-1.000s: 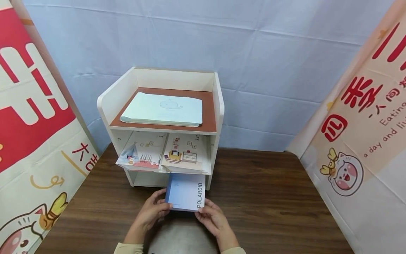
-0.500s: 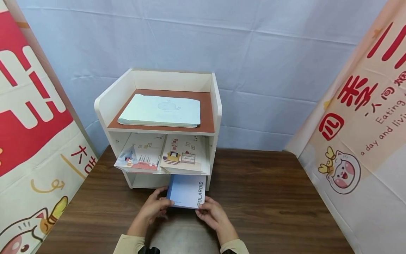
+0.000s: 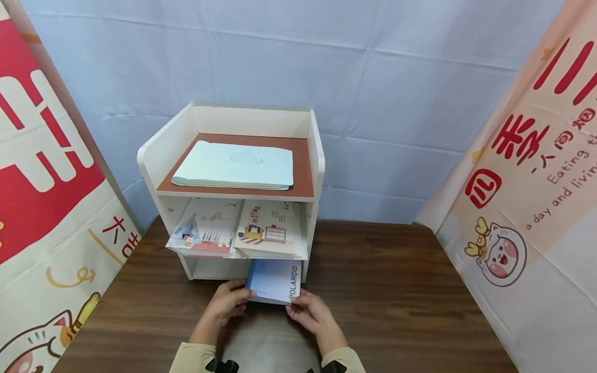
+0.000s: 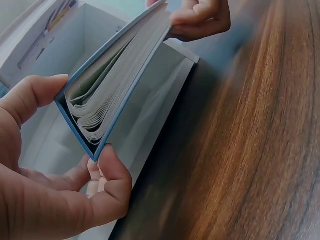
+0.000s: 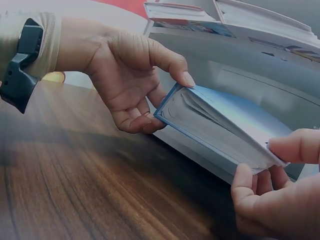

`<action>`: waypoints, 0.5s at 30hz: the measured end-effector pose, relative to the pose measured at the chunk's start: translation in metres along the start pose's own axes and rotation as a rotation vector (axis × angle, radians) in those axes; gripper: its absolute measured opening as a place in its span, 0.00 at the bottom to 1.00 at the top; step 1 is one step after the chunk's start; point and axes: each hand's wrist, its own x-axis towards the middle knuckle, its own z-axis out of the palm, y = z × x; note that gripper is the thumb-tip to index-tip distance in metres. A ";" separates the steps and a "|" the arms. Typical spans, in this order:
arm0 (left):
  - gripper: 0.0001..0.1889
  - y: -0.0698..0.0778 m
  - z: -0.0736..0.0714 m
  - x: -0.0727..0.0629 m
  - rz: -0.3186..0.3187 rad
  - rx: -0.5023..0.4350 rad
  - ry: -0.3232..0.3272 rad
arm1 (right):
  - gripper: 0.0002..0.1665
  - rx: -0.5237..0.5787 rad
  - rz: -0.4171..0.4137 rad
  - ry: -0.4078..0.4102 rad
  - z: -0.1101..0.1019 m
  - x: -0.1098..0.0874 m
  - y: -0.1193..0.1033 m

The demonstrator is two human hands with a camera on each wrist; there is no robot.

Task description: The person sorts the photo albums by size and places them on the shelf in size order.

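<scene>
A blue album (image 3: 275, 280) with "POLAROID" printed along its right side lies partly inside the bottom compartment of a white shelf unit (image 3: 318, 160). Its front edge sticks out toward me. My left hand (image 3: 225, 302) pinches the front left corner by the spine, thumb on the cover and fingers underneath. The front right corner is gripped by my right hand (image 3: 314, 313), also with the thumb on top. In the left wrist view the album's page edges (image 4: 107, 90) show between its covers. The album's far end is hidden under the middle shelf.
A pale green booklet (image 3: 238, 165) with a whale drawing lies on the unit's brown top shelf. Two illustrated books (image 3: 205, 233) jut slightly from the middle shelf. The unit stands on a dark wooden table (image 3: 396, 290), between printed cloths left and right.
Both hands have moved slightly forward with the album, so less of it sticks out from the bottom compartment. The head view has shifted a little.
</scene>
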 end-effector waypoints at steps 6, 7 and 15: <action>0.34 -0.004 0.003 0.002 -0.015 -0.023 0.004 | 0.15 0.014 -0.038 0.048 -0.002 0.000 0.000; 0.34 -0.005 0.003 0.003 -0.015 -0.023 0.004 | 0.16 0.011 -0.045 0.045 -0.002 0.000 0.000; 0.35 -0.006 0.003 0.009 0.002 -0.026 0.011 | 0.18 0.042 -0.069 0.004 -0.004 0.003 -0.001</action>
